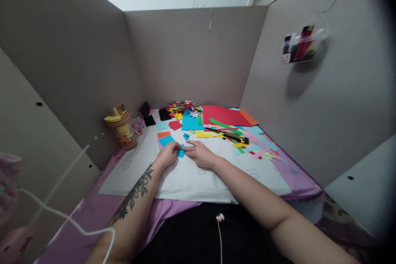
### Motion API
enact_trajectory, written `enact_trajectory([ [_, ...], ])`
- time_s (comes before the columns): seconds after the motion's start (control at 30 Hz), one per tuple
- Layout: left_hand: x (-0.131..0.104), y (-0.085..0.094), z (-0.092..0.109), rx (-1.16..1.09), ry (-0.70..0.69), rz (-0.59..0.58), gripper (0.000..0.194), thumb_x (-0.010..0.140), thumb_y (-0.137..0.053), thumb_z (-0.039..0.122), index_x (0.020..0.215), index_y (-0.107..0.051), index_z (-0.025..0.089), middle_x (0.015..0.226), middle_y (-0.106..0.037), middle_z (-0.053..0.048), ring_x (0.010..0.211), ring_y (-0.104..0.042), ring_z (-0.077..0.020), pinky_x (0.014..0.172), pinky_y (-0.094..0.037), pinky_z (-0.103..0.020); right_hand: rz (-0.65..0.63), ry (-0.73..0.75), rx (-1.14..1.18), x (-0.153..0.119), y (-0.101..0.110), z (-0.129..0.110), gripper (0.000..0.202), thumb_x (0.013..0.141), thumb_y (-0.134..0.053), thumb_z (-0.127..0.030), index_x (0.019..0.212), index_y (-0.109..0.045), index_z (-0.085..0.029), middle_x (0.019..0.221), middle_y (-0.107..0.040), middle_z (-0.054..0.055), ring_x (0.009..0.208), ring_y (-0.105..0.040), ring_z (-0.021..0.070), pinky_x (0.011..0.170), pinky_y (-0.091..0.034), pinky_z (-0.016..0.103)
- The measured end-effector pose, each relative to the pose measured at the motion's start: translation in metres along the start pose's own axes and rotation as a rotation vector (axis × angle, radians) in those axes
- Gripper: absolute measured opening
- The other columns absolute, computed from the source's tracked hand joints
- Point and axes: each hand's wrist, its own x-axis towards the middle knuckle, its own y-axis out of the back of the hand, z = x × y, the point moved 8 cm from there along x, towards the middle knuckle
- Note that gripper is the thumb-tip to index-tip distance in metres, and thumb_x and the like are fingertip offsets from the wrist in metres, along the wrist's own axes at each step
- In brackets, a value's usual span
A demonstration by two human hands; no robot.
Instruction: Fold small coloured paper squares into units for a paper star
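Between my hands is a small blue paper piece (181, 153), resting on or just above the white sheet (139, 177). My left hand (167, 154) is closed, its thumb and fingertips pinching the paper's left side. Stretched out and slightly spread, the fingers of my right hand (201, 154) touch the paper from the other side. Just beyond my fingertips lies a small folded blue piece (186, 136). Beside my left hand are a larger blue rectangle (166, 140) and an orange one (163, 135). How the pinched paper is folded is partly hidden by my fingers.
Colored paper strips (256, 144) and a black-and-yellow utility knife (232, 135) lie at the right. Behind are red sheets (225, 115) and a pile of folded paper stars (182, 107). A lidded cup (122, 130) stands left. Grey panels (194, 57) enclose the table.
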Motion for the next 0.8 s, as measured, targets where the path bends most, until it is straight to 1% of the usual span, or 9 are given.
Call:
enact_trajectory([
  [0.1, 0.0, 0.002, 0.001, -0.019, 0.003, 0.02, 0.028, 0.072, -0.041, 0.006, 0.089, -0.059, 0.019, 0.093, -0.063, -0.004, 0.089, -0.057, -0.0175, 0.081, -0.044, -0.03, 0.006, 0.008, 0.038, 0.0, -0.002, 0.001, 0.04, 0.073, -0.048, -0.004, 0.104, -0.065, -0.024, 0.121, -0.059, 0.004, 0.126, -0.038, 0.027, 0.096, -0.034, 0.05],
  [0.17, 0.0, 0.008, 0.004, -0.047, -0.004, 0.073, 0.022, 0.077, -0.041, 0.01, 0.089, -0.058, 0.019, 0.091, -0.063, -0.004, 0.088, -0.057, -0.0171, 0.081, -0.044, -0.03, 0.057, 0.003, 0.093, 0.0, 0.0, 0.005, 0.048, 0.069, -0.047, 0.0, 0.108, -0.063, -0.024, 0.12, -0.06, 0.003, 0.124, -0.04, 0.0255, 0.097, -0.034, 0.049],
  [0.23, -0.003, 0.023, 0.009, -0.072, -0.004, 0.215, 0.02, 0.083, -0.038, 0.017, 0.092, -0.056, 0.018, 0.093, -0.061, -0.006, 0.09, -0.056, -0.0172, 0.083, -0.044, -0.03, 0.148, -0.006, 0.183, -0.001, 0.007, 0.008, 0.05, 0.067, -0.045, 0.001, 0.106, -0.064, -0.023, 0.115, -0.063, 0.004, 0.121, -0.045, 0.0235, 0.097, -0.036, 0.047],
  [0.3, -0.009, 0.041, 0.013, -0.085, 0.007, 0.392, 0.022, 0.088, -0.035, 0.023, 0.096, -0.054, 0.017, 0.096, -0.06, -0.007, 0.092, -0.055, -0.0177, 0.083, -0.043, -0.03, 0.271, -0.047, 0.308, -0.002, 0.017, 0.014, 0.044, 0.068, -0.043, -0.001, 0.099, -0.068, -0.021, 0.106, -0.067, 0.005, 0.114, -0.051, 0.0211, 0.096, -0.04, 0.043],
  [0.37, -0.015, 0.051, 0.018, -0.092, 0.0, 0.47, 0.024, 0.089, -0.034, 0.027, 0.096, -0.054, 0.016, 0.094, -0.059, -0.007, 0.089, -0.055, -0.0174, 0.081, -0.043, -0.03, 0.386, -0.136, 0.441, -0.004, 0.027, 0.022, 0.034, 0.072, -0.045, -0.005, 0.09, -0.07, -0.02, 0.097, -0.069, 0.006, 0.104, -0.057, 0.019, 0.092, -0.044, 0.039],
  [0.47, -0.016, 0.049, 0.029, -0.092, -0.05, 0.412, 0.023, 0.089, -0.035, 0.03, 0.093, -0.054, 0.017, 0.091, -0.058, -0.006, 0.084, -0.055, -0.0161, 0.077, -0.043, -0.028, 0.495, -0.282, 0.593, -0.008, 0.034, 0.032, 0.02, 0.072, -0.052, -0.013, 0.079, -0.07, -0.019, 0.086, -0.067, 0.006, 0.085, -0.062, 0.0168, 0.081, -0.049, 0.033],
  [0.57, -0.014, 0.038, 0.037, -0.106, -0.079, 0.309, 0.018, 0.086, -0.041, 0.03, 0.093, -0.053, 0.018, 0.09, -0.057, -0.004, 0.077, -0.053, -0.0142, 0.072, -0.043, -0.027, 0.547, -0.376, 0.698, -0.011, 0.031, 0.04, 0.01, 0.069, -0.058, -0.016, 0.073, -0.067, -0.017, 0.079, -0.064, 0.005, 0.077, -0.06, 0.0161, 0.072, -0.049, 0.029],
  [0.67, -0.013, 0.027, 0.044, -0.208, -0.089, 0.232, 0.015, 0.082, -0.047, 0.029, 0.093, -0.051, 0.018, 0.088, -0.057, -0.003, 0.074, -0.053, -0.0126, 0.064, -0.043, -0.023, 0.544, -0.43, 0.852, -0.01, 0.018, 0.048, 0.015, 0.069, -0.059, -0.021, 0.082, -0.065, -0.017, 0.077, -0.063, 0.003, 0.071, -0.059, 0.0145, 0.066, -0.048, 0.027],
  [0.8, -0.013, 0.016, 0.049, -0.366, -0.064, 0.171, 0.014, 0.08, -0.051, 0.029, 0.087, -0.047, 0.018, 0.081, -0.055, 0.0, 0.071, -0.053, -0.0108, 0.059, -0.042, -0.02, 0.486, -0.421, 0.992, -0.005, 0.006, 0.048, 0.027, 0.072, -0.06, -0.025, 0.098, -0.061, -0.018, 0.072, -0.061, 0.001, 0.064, -0.056, 0.0121, 0.059, -0.046, 0.024],
])
